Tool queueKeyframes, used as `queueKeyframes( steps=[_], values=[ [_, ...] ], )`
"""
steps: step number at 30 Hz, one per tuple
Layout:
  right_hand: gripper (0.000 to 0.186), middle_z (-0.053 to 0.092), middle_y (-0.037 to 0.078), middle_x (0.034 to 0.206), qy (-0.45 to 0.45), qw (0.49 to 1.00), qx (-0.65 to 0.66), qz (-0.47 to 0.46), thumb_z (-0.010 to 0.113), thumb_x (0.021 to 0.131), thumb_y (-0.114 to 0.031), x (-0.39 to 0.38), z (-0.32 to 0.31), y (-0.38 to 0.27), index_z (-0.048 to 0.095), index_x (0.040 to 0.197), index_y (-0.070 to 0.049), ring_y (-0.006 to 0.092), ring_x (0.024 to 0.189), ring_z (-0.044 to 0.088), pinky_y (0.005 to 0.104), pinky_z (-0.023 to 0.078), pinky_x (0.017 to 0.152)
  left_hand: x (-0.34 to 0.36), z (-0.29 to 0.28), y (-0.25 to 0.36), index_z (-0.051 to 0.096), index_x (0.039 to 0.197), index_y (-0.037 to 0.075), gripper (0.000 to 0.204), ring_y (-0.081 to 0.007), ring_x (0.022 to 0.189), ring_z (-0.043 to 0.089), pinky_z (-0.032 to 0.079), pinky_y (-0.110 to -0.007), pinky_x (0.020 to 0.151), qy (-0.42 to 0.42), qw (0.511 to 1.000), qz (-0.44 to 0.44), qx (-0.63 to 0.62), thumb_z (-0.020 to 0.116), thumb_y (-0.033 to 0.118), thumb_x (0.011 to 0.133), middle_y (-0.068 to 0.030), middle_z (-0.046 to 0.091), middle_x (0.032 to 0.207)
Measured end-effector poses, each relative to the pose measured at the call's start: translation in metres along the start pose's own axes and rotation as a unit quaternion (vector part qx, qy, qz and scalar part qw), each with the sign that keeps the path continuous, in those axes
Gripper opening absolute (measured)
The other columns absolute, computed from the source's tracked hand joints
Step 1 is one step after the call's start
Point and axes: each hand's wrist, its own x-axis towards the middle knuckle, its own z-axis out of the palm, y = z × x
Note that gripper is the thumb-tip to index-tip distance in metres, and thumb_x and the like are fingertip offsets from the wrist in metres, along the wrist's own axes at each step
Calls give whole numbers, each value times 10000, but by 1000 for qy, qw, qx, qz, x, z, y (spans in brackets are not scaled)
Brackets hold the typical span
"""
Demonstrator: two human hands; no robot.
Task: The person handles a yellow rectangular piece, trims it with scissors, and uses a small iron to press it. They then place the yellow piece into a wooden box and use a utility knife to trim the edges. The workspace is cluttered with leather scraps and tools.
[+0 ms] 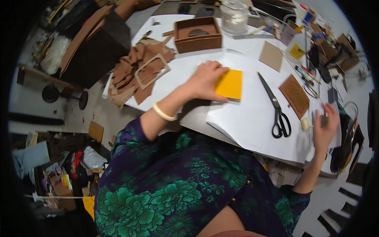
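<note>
My left hand [205,81], with a pale bangle on the wrist, grips a flat yellow square [232,85] by its left side, thumb at the lower edge and fingers at the upper. The square is over white paper [244,122]. Far to the right, my right hand [327,128] is slightly blurred, its thumb and fingers closed about a small dark block [323,121]. A small whitish block [306,124] lies beside that hand. Just beyond it is a tooled brown leather panel [294,96]. Black-handled scissors [275,104] rest between my two hands, blades pointing away from me.
A brown open box [198,39] stands at the back, beside a glass jar [234,17]. Leather scraps [132,71] and a pale rectangular frame [152,72] lie to the left. A beige square [271,56], a bottle [295,49] and several tools occupy the right.
</note>
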Motion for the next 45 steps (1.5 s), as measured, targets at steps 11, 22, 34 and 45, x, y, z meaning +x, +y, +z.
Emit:
queueKeyframes(
  steps=[11, 22, 34, 45],
  values=[
    [226, 616, 149, 1212, -109, 963, 245, -23, 735, 870, -39, 2, 65, -163, 683, 1089, -15, 334, 1198, 567, 425, 447, 1034, -43, -33, -9, 521, 1421, 21, 738, -420, 1332, 464, 383, -518, 1133, 194, 979, -45, -38, 802, 386, 845, -236, 489, 1407],
    [203, 629, 150, 1136, -220, 945, 233, 63, 738, 838, -28, 18, 92, -186, 677, 1031, -12, 329, 1118, 592, 403, 465, 996, -140, -76, -134, 586, 1291, 0, 592, -391, 1255, 499, 409, -501, 1086, 60, 996, -62, 33, 721, 432, 908, -199, 539, 1315],
    [255, 644, 166, 1114, -291, 903, 311, 46, 758, 820, -19, 154, 156, -242, 687, 1064, 6, 348, 1069, 606, 402, 490, 952, -137, -75, -132, 503, 1455, 23, 674, -427, 1390, 426, 299, -589, 1199, -14, 992, -127, 8, 677, 426, 944, -237, 465, 1460],
    [109, 691, 158, 911, -362, 849, 376, 87, 717, 880, -10, 154, 110, -311, 723, 984, 22, 292, 809, 667, 373, 541, 771, -144, -80, -141, 512, 1451, 13, 657, -396, 1447, 359, 233, -561, 1241, -34, 990, -140, -7, 624, 440, 965, -231, 455, 1495]
  ],
)
